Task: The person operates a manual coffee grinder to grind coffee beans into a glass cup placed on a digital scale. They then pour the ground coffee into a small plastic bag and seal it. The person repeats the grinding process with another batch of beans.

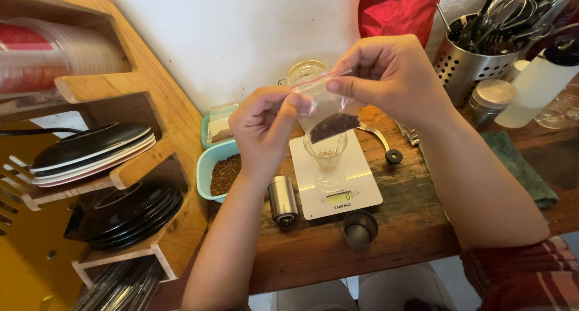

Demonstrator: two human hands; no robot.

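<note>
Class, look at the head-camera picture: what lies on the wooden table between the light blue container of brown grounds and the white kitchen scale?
In the head view, a small steel cylinder, probably a hand grinder body, lies on the wooden table between the light blue container and the white scale; the left forearm partly overlaps that gap.

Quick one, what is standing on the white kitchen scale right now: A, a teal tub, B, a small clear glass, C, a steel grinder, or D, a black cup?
B: a small clear glass stands on the white scale, right under the plastic bag both hands hold.
</note>
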